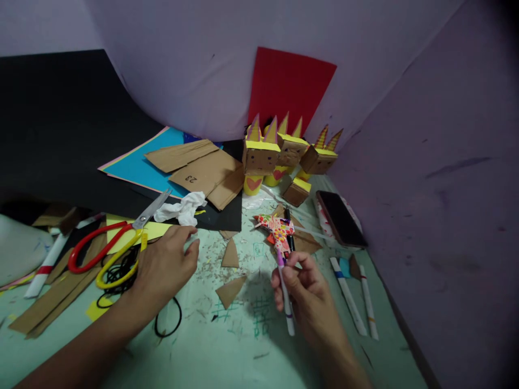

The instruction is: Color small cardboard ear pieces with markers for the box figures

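Observation:
My right hand (306, 283) pinches a white marker (287, 308) with a purple cap, held upright over the green table. Just beyond the cap lies a flower-patterned glue gun (279, 232), a translucent stick running out to its right. My left hand (168, 262) is open, palm down, its thumb apart from the fingers. It is near a crumpled white tissue (184, 209), beside scissors (121, 237) with red and yellow handles and a tangle of black elastic bands (119, 273). Small cardboard pieces (231, 292) lie between the two hands.
Cardboard box-headed figures (261, 156) with yellow bodies and pointed horns stand at the back. Cardboard sheets (211, 170) lie over blue paper (133, 165) and black sheet (60, 113). A phone (341, 216) and two more markers (348, 297) are at right, near the wall.

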{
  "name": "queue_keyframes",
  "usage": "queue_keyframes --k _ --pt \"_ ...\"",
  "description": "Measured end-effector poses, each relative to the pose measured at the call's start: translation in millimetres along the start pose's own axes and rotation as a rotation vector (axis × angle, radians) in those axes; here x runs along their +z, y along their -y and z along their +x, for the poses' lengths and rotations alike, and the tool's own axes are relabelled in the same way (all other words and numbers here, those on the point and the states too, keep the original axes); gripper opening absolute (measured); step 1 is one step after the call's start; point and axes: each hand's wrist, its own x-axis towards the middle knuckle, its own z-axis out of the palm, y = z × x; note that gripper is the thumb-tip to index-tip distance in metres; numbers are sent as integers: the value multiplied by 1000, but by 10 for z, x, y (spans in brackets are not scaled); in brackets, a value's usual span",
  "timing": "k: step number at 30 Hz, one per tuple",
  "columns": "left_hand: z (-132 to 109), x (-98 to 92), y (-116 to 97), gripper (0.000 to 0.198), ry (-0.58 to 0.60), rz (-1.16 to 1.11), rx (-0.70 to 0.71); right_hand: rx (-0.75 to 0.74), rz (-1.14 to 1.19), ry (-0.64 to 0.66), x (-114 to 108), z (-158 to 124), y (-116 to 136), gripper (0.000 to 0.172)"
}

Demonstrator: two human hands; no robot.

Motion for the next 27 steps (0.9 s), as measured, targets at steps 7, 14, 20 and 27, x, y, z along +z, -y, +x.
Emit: queue_keyframes --k 7,14,20,27 --pt "-353 68 -198 17 465 -10 366 -7 224 -25 -6 15 69 21" --pt "-503 137 -308 11 581 69 252 -45 221 47 52 2 8 34" --pt "-417 155 -314 27 631 -465 -50 -142 -67 -159 93 31 -183 29" --pt "-450 265 -379 28 715 -807 -82 -99 -98 -1 165 49 -257 28"
